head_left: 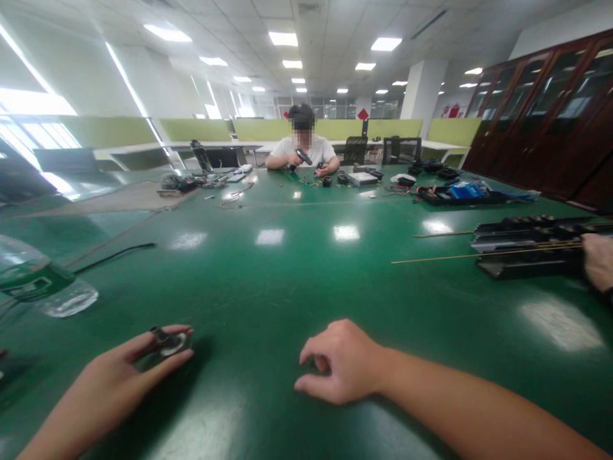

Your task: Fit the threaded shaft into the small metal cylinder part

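My left hand [117,374] grips a small round part [173,343] between thumb and fingers, just above the green tabletop. The part has a pale, shiny ring and a short black stub; its exact kind does not show. My right hand [342,364] is over the tabletop at the centre, fingers curled, with a gap between thumb and forefinger and nothing visible in it.
A clear bottle [67,291] lies at the left, near a black cable [115,257]. Black rails [527,252] with thin rods jut in from the right, beside another person's hand [598,259]. Opposite, a seated person [304,144] holds a power tool; trays [460,193] and parts lie there.
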`<state>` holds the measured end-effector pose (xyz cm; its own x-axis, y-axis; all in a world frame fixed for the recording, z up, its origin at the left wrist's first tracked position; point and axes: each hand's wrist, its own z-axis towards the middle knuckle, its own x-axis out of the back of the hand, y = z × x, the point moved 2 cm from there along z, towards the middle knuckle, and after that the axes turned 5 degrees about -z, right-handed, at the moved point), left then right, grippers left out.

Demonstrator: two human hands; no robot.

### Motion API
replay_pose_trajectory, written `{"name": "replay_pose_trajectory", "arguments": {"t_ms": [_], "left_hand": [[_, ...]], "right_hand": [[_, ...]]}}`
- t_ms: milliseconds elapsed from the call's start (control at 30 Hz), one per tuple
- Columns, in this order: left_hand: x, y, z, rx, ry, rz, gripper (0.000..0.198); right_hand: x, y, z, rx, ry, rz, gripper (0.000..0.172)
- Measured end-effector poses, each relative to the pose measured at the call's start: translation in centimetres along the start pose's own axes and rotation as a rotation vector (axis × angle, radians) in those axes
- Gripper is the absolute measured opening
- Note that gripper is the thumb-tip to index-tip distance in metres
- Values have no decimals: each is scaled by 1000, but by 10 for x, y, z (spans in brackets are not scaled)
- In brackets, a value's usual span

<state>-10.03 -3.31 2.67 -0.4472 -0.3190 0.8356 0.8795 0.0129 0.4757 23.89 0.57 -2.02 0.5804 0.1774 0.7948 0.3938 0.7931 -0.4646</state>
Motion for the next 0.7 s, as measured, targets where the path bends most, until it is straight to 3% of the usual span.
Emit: {"name": "replay_pose_trajectory", "arguments": {"t_ms": [67, 200, 300, 367, 467, 600, 700], "left_hand": [[-10, 24, 12, -18, -184, -85, 50], [-37, 95, 24, -329, -272, -198, 37], [-68, 129, 22, -463, -264, -321, 26], [-86, 135, 18, -514, -243, -384, 20], [-100, 125, 15, -557, -273, -416, 17], [-98, 110, 19, -537, -313, -428, 19], [-97, 112, 19, -534, -328, -427, 23]], "right_hand": [[4, 0, 1, -91, -23, -15, 25], [10, 3, 1, -249, -50, -68, 31], [11, 5, 1, -313, -60, -92, 32], [11, 7, 2, -366, -68, -111, 30], [9, 7, 3, -410, -86, -138, 26], [9, 6, 5, -411, -100, -122, 24], [11, 5, 6, -434, -71, -86, 22]]}}
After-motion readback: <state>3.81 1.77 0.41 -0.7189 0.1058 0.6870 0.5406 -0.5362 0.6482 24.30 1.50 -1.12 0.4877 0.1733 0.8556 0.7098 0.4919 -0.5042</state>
